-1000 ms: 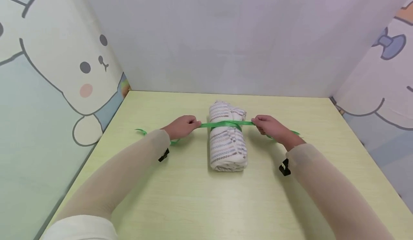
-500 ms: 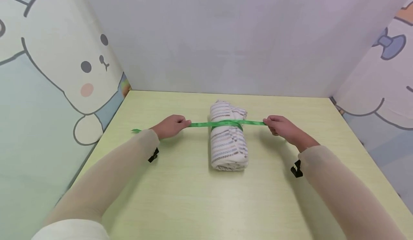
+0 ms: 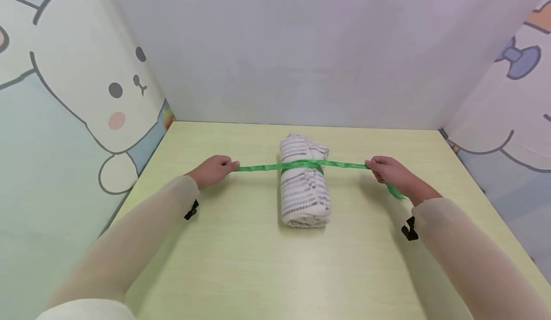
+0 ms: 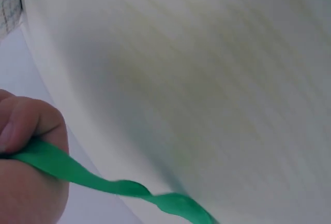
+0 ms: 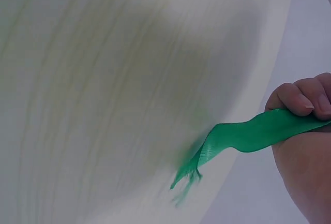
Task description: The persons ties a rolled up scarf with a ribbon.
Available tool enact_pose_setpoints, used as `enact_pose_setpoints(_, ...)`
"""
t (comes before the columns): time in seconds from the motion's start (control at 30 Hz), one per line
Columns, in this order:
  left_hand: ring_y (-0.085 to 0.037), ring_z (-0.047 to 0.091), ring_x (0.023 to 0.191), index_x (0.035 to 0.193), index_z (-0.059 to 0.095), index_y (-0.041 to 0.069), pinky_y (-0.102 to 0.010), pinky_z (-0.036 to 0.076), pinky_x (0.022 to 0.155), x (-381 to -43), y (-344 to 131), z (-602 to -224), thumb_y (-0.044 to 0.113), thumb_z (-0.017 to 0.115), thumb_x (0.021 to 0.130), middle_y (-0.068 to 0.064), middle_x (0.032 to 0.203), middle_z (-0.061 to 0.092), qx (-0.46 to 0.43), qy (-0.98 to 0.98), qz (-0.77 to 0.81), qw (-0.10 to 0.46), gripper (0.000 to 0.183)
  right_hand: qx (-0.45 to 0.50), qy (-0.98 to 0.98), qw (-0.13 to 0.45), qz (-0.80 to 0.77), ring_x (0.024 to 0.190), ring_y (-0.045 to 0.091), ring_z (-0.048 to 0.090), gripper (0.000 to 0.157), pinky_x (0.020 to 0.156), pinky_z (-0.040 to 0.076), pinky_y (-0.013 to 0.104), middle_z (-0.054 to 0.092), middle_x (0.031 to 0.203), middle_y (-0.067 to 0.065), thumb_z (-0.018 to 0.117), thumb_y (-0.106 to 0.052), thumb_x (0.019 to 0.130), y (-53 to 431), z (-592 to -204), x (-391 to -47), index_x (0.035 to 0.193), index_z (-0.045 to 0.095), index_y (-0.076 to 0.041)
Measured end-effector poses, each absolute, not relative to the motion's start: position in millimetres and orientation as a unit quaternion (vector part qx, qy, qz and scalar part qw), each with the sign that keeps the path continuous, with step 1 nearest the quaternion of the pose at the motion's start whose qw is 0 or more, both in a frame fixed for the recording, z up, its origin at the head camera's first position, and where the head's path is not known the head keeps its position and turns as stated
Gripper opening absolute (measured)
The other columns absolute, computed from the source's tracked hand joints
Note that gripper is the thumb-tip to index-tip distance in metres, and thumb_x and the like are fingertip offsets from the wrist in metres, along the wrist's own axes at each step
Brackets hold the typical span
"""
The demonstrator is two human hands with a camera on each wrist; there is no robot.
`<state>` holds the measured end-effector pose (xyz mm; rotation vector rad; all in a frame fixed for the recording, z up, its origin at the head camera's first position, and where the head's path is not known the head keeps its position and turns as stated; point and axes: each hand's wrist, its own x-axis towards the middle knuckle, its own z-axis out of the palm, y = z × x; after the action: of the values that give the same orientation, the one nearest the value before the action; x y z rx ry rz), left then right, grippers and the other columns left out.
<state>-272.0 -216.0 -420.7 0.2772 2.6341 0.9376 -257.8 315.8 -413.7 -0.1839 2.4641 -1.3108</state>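
Note:
A rolled white cloth [image 3: 299, 198] with coloured stripes lies lengthwise on the table, at the middle of the head view. A green ribbon [image 3: 260, 168] wraps round its upper half and crosses on top. My left hand [image 3: 214, 171] grips one length of the ribbon to the left of the roll; my right hand [image 3: 392, 172] grips the other length to the right. Both lengths run nearly straight from the roll. In the right wrist view, a frayed ribbon tail [image 5: 227, 136] hangs out of the curled fingers. The left wrist view has another ribbon tail [image 4: 119, 187] trailing from the left fist.
The pale wooden table [image 3: 258, 272] stretches beneath both arms. A plain light wall [image 3: 275, 52] stands behind it, and walls with cartoon animals flank it. Small black clips [image 3: 410, 229] hang under both sleeves.
Both hands have moved apart, left hand leftward and right hand rightward, so longer straight stretches of ribbon show on each side. The loose tails have drawn in with them; the cloth roll stays put.

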Motion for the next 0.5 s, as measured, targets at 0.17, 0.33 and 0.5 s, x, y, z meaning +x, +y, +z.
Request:
enact_pose_setpoints(0.17, -0.023, 0.041, 0.071, 0.083, 0.051, 0.010, -0.037, 0.034, 0.068, -271, -227, -425, 0.055, 0.050, 0.106, -0.005, 0.076, 0.041, 0.087, 0.930, 0.318, 0.163, 0.050, -0.061, 0.877, 0.166, -0.446, 0.066, 0.020, 0.034, 0.051, 0.069, 0.034, 0.037, 0.038, 0.070, 0.005, 0.047, -0.043, 0.110, 329, -415, -256, 0.088, 0.039, 0.001)
enact_pose_setpoints(0.33, -0.024, 0.042, 0.072, 0.085, 0.052, 0.011, -0.037, 0.035, 0.068, -268, -236, -426, 0.053, 0.050, 0.107, -0.005, 0.076, 0.043, 0.072, 0.938, 0.299, 0.159, 0.047, -0.061, 0.893, 0.165, -0.415, 0.066, 0.021, 0.037, 0.057, 0.069, 0.035, 0.037, 0.038, 0.067, 0.003, 0.044, -0.050, 0.109, 338, -417, -253, 0.088, 0.040, 0.003)
enact_pose_setpoints(0.5, -0.023, 0.043, 0.073, 0.088, 0.053, 0.011, -0.037, 0.035, 0.069, -267, -240, -429, 0.059, 0.048, 0.105, -0.005, 0.078, 0.044, 0.074, 0.951, 0.257, 0.156, 0.051, -0.062, 0.914, 0.160, -0.368, 0.070, 0.023, 0.039, 0.059, 0.069, 0.035, 0.038, 0.039, 0.071, 0.004, 0.043, -0.054, 0.108, 342, -422, -253, 0.091, 0.043, 0.002)
